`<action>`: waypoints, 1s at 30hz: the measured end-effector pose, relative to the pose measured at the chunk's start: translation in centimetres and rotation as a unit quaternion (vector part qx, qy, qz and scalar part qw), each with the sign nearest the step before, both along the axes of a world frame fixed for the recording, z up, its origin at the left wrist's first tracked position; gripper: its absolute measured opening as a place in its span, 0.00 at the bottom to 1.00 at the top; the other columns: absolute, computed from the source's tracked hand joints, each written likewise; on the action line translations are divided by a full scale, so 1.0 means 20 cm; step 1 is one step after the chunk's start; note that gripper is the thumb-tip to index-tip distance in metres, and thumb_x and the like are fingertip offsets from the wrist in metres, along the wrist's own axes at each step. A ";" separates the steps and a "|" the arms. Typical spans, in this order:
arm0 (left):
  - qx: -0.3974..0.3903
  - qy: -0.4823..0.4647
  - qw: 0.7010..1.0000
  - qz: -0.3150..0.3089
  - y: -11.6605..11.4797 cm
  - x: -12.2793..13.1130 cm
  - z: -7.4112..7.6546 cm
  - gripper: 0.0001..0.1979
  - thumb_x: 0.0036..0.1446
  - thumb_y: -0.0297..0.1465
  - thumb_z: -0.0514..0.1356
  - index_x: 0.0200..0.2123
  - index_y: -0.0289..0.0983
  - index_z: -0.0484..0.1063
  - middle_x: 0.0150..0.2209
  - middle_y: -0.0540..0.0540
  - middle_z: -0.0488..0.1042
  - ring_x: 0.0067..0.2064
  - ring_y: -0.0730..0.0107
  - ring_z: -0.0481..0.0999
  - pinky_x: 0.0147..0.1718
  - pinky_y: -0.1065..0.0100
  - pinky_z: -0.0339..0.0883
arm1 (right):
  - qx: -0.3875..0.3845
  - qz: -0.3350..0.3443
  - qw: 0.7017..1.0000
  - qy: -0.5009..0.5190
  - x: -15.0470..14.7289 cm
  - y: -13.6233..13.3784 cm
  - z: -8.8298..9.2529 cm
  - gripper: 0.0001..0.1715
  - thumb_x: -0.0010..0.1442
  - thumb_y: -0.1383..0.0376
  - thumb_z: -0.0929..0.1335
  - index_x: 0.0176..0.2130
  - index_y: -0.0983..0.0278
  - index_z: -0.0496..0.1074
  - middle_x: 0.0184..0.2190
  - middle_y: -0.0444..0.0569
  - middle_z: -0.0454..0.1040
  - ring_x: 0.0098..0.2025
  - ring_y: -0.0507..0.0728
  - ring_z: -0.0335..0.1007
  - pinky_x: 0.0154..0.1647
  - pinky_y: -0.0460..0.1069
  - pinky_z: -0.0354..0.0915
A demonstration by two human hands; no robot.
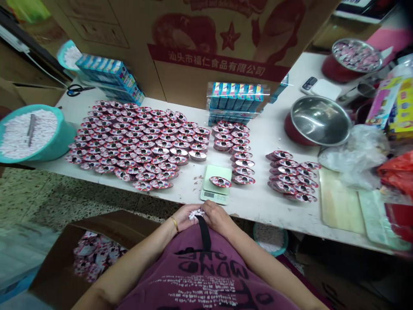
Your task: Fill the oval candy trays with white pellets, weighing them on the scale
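My left hand (184,216) is cupped against my body at the table's front edge, with a small heap of white pellets (195,213) in its palm. My right hand (215,215) lies beside it, fingers curled over the same pellets. Just beyond both hands stands a small pale green scale (214,189) with one round pink foil-lidded cup (220,181) on its pan. A gold bangle sits on my left wrist.
Several rows of the same pink cups (138,142) cover the white table (258,202), with smaller groups (292,175) to the right. A teal tub of white pellets (27,133) stands far left. Steel bowls (318,120), blue packets (235,101), a big carton and a floor box of cups (93,254) surround.
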State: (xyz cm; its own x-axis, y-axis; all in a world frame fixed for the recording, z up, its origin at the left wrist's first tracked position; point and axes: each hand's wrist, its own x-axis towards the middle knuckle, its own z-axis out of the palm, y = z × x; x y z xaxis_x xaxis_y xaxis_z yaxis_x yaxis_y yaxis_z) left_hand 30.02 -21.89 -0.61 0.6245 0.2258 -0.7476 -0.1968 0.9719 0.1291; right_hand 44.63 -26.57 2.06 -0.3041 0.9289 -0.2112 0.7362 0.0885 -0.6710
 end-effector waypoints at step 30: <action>-0.011 -0.059 0.997 -0.043 -0.01 0.05 -0.01 0.12 0.46 0.25 0.55 0.37 0.27 0.70 0.31 0.42 0.73 0.33 0.70 0.71 0.37 0.68 0.60 | -0.003 0.046 0.998 -0.035 0.10 -0.03 0.03 0.08 0.56 0.68 0.58 0.34 0.65 0.65 0.31 0.49 0.65 0.34 0.53 0.61 0.34 0.47 0.60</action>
